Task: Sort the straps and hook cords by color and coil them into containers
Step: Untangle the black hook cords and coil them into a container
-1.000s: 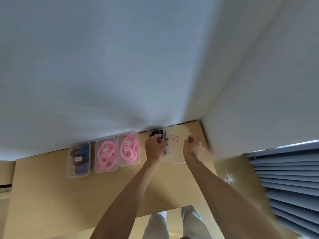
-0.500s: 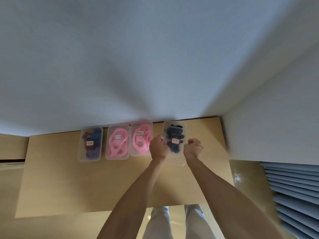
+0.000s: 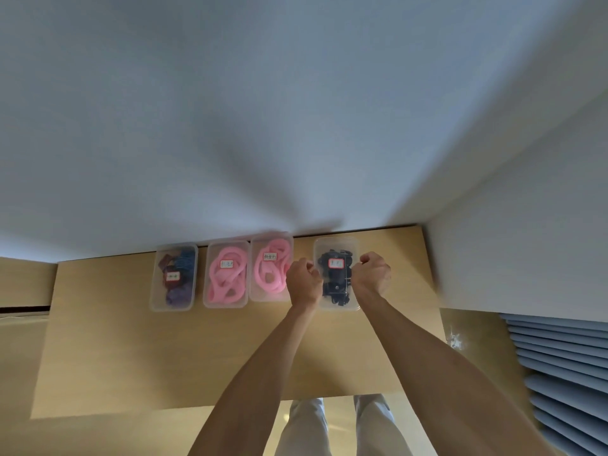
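Observation:
Four clear lidded containers stand in a row at the table's far edge, against the wall. The rightmost container (image 3: 335,244) holds black straps (image 3: 336,283) under a lid with a red-framed label. My left hand (image 3: 304,281) grips its left side with curled fingers and my right hand (image 3: 373,274) grips its right side. Two containers hold coiled pink cords (image 3: 227,281) (image 3: 271,273). The leftmost container (image 3: 174,301) holds dark red, blue and purple straps.
The wooden table (image 3: 164,353) runs from the wall to its near edge by my legs (image 3: 306,426). A white wall corner juts out at the right, with grey-blue blinds (image 3: 566,373) below it.
The lid, held tilted beside the black straps a second ago, now lies flat on that container. Both hands have stayed at its sides. The view has shifted toward the table.

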